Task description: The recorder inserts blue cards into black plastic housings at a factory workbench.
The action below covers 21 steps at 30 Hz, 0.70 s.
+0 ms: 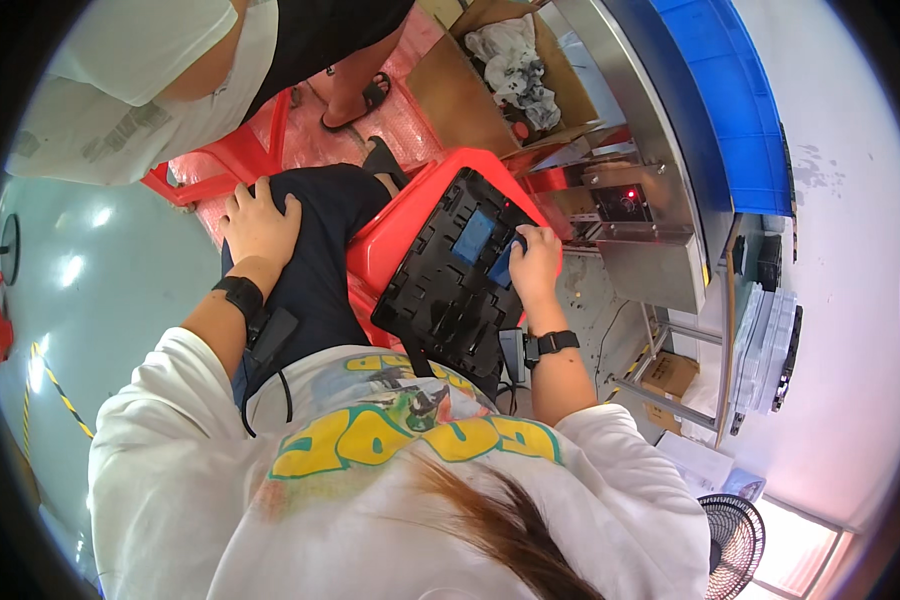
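My left hand (261, 224) lies on my left knee in dark trousers (315, 260), its fingers spread, holding nothing. A black moulded tray (440, 285) with many slots and recesses sits tilted on a red plastic stool (395, 225). Two blue flat pieces lie in it: one blue piece (473, 238) near the tray's middle and another blue piece (500, 268) beside my right hand (537, 262). That hand is closed at the tray's right side, its fingers curled at a small dark thing (519, 243); I cannot make out what it is.
Another person (190, 80) sits close at the upper left on a red stool (260, 145). A cardboard box (460, 95) with crumpled plastic stands ahead. To the right are a steel machine (650, 265) with a red light, a blue bin (735, 100) and a fan (735, 545).
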Motion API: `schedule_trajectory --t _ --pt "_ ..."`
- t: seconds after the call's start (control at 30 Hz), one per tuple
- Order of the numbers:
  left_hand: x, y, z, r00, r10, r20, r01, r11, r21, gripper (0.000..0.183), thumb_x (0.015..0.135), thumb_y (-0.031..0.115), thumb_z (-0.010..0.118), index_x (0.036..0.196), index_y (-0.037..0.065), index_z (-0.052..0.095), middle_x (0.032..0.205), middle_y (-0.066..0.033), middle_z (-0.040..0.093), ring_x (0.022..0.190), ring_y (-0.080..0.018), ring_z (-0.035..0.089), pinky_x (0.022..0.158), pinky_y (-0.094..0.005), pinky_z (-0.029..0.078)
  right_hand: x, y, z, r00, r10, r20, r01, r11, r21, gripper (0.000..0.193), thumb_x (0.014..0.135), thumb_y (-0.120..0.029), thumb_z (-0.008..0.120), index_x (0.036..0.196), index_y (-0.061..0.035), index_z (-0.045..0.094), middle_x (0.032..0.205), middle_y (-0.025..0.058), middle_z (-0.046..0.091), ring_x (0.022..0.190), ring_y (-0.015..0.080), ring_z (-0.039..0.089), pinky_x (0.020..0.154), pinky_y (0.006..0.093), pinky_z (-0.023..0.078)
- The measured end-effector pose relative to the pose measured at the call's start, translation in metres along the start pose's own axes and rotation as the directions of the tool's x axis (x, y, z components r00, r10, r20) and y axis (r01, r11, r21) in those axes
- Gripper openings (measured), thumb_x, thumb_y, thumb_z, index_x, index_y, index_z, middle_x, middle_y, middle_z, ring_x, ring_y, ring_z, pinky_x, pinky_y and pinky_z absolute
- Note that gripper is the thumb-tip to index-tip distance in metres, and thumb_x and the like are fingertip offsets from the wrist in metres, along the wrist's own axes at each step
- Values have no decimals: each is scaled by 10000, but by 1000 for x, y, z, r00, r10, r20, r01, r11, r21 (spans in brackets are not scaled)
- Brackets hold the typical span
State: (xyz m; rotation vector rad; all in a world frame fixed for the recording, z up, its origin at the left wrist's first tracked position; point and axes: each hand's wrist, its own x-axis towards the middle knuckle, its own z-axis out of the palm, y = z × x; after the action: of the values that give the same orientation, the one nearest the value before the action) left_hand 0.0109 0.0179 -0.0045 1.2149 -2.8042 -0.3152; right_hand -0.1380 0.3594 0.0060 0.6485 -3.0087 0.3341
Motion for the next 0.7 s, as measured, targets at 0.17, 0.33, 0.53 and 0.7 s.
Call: schedule_trajectory --t 0.17,0.33,0.53,0.7 --pt "1 1 -1 1000 -1 3 1 1000 -3 495 804 382 508 1178 59 527 1169 -194 511 1101 -357 480 898 -508 372 5 1 -1 997 62 51 -61 998 -20 240 760 -125 604 996 -88 629 1012 96 573 987 315 508 802 431 428" --pt "1 2 -2 1000 0 17 0 1000 -3 495 803 384 507 1175 59 527 1176 -199 507 1100 -364 481 893 -509 376 1 1 3 995 85 52 -81 994 -70 220 772 -139 599 984 -91 631 1021 89 582 991 306 516 790 440 428" --pt "1 0 0 1000 -6 10 6 1000 0 502 802 390 506 1180 59 525 1188 -199 505 1107 -362 479 895 -505 376 -2 -10 -2 990 137 38 -131 985 -115 232 779 -161 601 1001 -97 624 1032 79 579 1014 300 512 791 446 429" --pt "1 1 -1 1000 -6 19 6 1000 2 505 802 391 506 1183 61 524 1195 -199 503 1109 -359 479 897 -504 376 -4 -6 3 983 171 70 -161 979 -128 248 778 -185 609 1009 -93 610 1068 80 555 1038 297 500 803 461 430"
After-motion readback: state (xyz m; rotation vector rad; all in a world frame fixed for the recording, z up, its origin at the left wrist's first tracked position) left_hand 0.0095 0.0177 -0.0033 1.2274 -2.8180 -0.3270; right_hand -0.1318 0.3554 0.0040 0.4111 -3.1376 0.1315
